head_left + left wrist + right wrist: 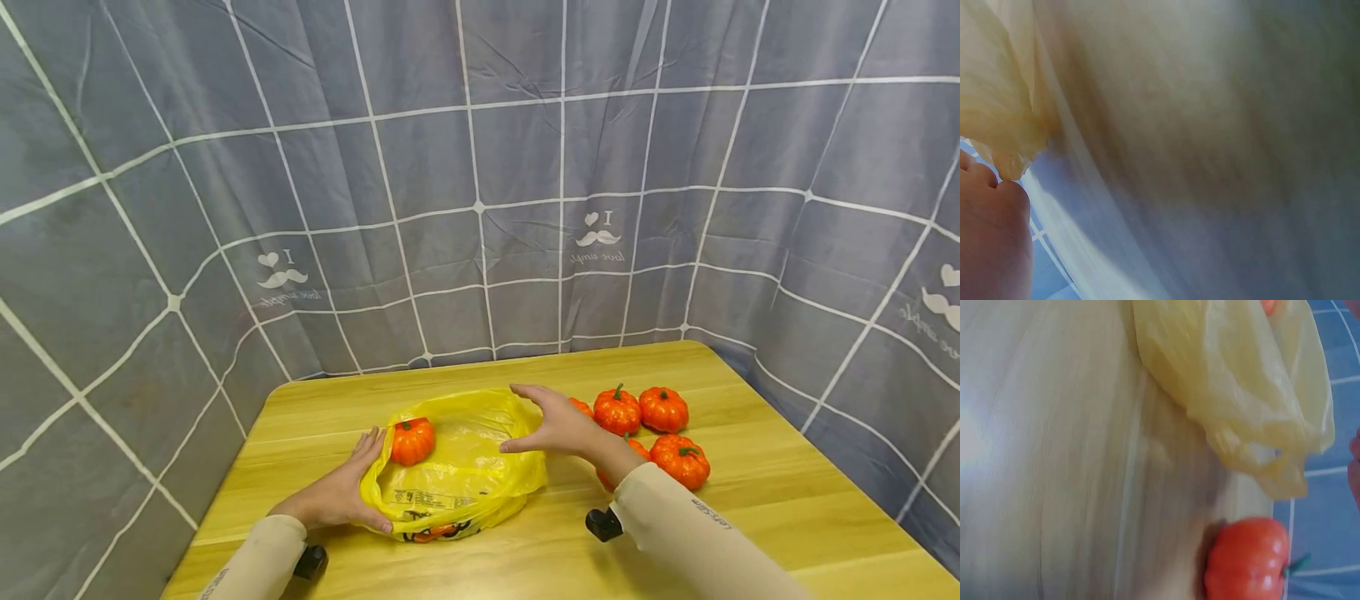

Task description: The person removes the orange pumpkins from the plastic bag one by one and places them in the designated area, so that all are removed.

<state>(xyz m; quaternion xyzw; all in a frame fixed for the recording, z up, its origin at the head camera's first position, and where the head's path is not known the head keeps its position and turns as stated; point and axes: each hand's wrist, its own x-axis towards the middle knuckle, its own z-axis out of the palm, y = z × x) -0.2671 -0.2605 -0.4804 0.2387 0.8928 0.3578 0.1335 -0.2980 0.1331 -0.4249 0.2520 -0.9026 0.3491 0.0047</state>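
Observation:
A yellow plastic bag (491, 462) lies on the table with its mouth spread wide, and one small orange pumpkin (413, 442) sits inside at its left. My left hand (345, 487) rests against the bag's left side, fingers stretched along the far part and thumb at the near rim. In the left wrist view, the fingers of that hand show right beside the hanging plastic (1004, 125). At the bag's right rim, my right hand (558, 427) holds nothing, its thumb and fingers spread apart. The bag's handle (1285, 475) droops toward a pumpkin (1247, 559) in the right wrist view.
Several orange pumpkins (679, 462) with green stems stand grouped on the right of the wooden table (780, 500), some partly behind my right forearm. A grey curtain (420, 175) with white lines hangs round the table's back and sides.

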